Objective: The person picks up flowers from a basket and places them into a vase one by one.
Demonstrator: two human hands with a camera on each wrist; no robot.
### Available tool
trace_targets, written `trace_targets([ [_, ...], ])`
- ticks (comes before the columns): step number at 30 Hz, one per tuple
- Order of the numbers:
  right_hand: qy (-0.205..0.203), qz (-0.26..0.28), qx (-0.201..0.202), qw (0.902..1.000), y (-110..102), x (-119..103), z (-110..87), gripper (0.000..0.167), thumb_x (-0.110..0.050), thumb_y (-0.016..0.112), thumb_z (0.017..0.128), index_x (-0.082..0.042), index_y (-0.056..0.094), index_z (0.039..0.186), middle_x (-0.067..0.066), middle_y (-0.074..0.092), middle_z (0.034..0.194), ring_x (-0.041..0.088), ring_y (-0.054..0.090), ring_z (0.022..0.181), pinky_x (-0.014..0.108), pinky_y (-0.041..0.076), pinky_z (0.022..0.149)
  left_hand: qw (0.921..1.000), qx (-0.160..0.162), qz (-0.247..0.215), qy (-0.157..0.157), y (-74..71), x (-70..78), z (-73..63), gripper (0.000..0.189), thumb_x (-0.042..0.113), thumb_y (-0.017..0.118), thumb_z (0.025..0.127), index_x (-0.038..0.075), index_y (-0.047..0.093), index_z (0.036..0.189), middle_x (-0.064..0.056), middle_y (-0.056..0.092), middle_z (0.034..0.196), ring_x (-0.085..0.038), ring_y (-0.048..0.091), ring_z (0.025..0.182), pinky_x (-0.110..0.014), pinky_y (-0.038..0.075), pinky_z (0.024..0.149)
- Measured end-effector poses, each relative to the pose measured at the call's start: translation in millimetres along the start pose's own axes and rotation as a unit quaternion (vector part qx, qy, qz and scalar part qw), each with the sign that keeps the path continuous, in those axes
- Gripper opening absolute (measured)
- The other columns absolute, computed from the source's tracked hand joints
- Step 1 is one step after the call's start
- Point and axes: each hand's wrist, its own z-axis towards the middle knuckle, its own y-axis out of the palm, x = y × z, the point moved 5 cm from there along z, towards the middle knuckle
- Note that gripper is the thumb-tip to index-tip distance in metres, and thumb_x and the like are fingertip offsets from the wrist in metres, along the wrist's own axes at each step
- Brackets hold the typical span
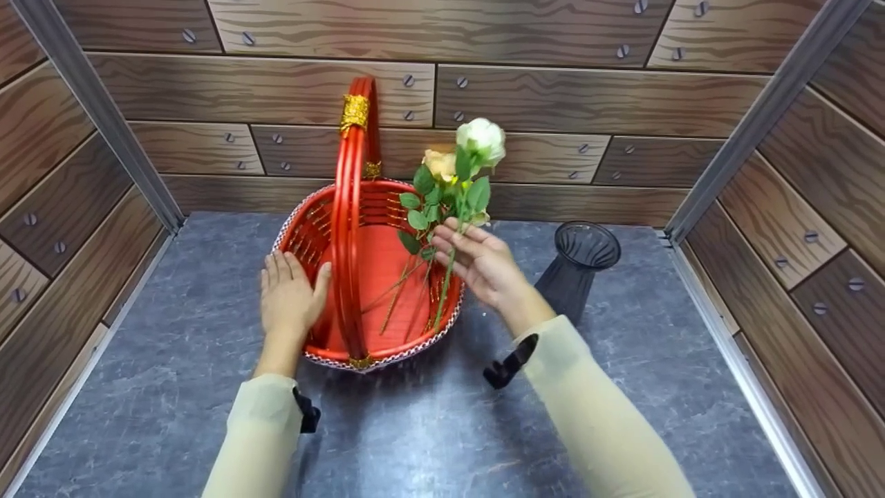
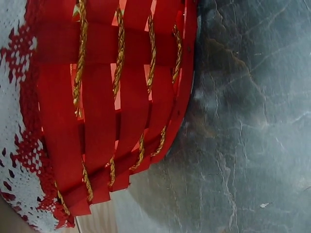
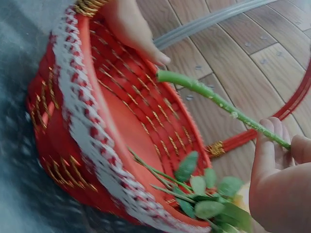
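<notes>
A white rose stands upright over the right side of a red woven basket. My right hand pinches its green stem between thumb and fingers; the cut end points down over the basket. Against the basket's left rim rests my left hand, fingers straight and thumb spread toward the arched handle. Peach-yellow flowers with green leaves lean on the inside right of the basket, their thin stems crossing its floor. In the left wrist view only the basket's outer wall shows, no hand.
A dark, fluted glass vase stands right of the basket, partly behind my right forearm. Wood-patterned panels close off the back and both sides, with metal rails at the corners. The grey marbled tabletop lies below.
</notes>
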Motion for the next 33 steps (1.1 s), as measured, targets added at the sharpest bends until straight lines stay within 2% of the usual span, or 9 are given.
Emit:
trace_targets([
  [5,-0.004,0.0,0.004,1.0,-9.3,-17.2,-7.7,0.042,0.001,0.05,0.101,0.001,0.047,0.143,0.017,0.066,0.129,0.022,0.07,0.105,0.038,0.052,0.101,1.0,-0.008,0.003,-0.002,1.0,-5.3,-4.9,0.091,0.063,0.018,0.103,-0.012,0.013,0.154,-0.033,0.005,0.161,-0.046,-0.001,0.151,-0.052,-0.002,0.124],
  [8,-0.011,-0.002,0.004,0.9999,-13.5,-26.3,-11.5,0.043,0.002,0.051,0.1,0.001,0.047,0.143,0.017,0.065,0.129,0.022,0.071,0.104,0.037,0.053,0.099,0.9999,-0.006,0.008,-0.004,0.3,-9.1,-8.2,0.091,0.063,0.017,0.103,-0.013,0.014,0.153,-0.034,0.006,0.161,-0.047,0.0,0.151,-0.053,-0.001,0.124],
  [11,-0.022,-0.009,0.008,0.9997,-18.9,-38.0,-14.9,0.044,0.002,0.052,0.1,0.001,0.046,0.143,0.018,0.062,0.132,0.023,0.07,0.106,0.039,0.05,0.104,1.0,0.0,0.007,0.0,0.3,-10.4,-9.1,0.091,0.062,0.018,0.103,-0.014,0.016,0.152,-0.034,0.007,0.16,-0.048,0.001,0.15,-0.053,0.0,0.124],
  [16,-0.039,-0.029,0.021,0.9986,-32.1,-59.9,-21.2,0.043,0.001,0.052,0.1,0.001,0.046,0.143,0.017,0.063,0.131,0.022,0.071,0.105,0.038,0.05,0.104,1.0,0.0,0.007,0.002,2.5,-9.2,-8.5,0.089,0.06,0.019,0.104,-0.015,0.016,0.152,-0.035,0.008,0.16,-0.049,0.002,0.15,-0.054,0.0,0.124],
  [22,-0.066,-0.028,0.022,0.9972,-46.5,-82.6,-28.7,0.045,0.002,0.05,0.1,0.002,0.043,0.145,0.013,0.072,0.117,0.02,0.072,0.1,0.031,0.057,0.091,1.0,0.0,0.005,0.004,2.3,-6.7,-6.1,0.089,0.06,0.019,0.104,-0.014,0.015,0.152,-0.035,0.007,0.16,-0.049,0.001,0.15,-0.054,0.0,0.124],
  [26,-0.082,-0.023,0.022,0.9961,-54.5,-97.3,-32.6,0.035,0.002,0.049,0.101,0.0,0.05,0.136,0.01,0.074,0.11,0.02,0.073,0.095,0.029,0.058,0.086,1.0,0.0,0.002,0.005,1.6,-5.0,-4.3,0.085,0.055,0.025,0.105,-0.015,0.015,0.152,-0.035,0.007,0.16,-0.049,0.001,0.15,-0.054,-0.001,0.123],
  [33,-0.109,-0.011,0.028,0.9937,-67.6,-125.4,-42.1,0.031,0.003,0.05,0.101,0.0,0.054,0.131,0.012,0.074,0.108,0.021,0.073,0.095,0.03,0.058,0.086,0.9999,0.006,-0.001,0.011,-0.5,1.1,-1.5,0.086,0.056,0.024,0.105,-0.015,0.016,0.152,-0.035,0.007,0.16,-0.049,0.002,0.15,-0.055,0.0,0.123],
])
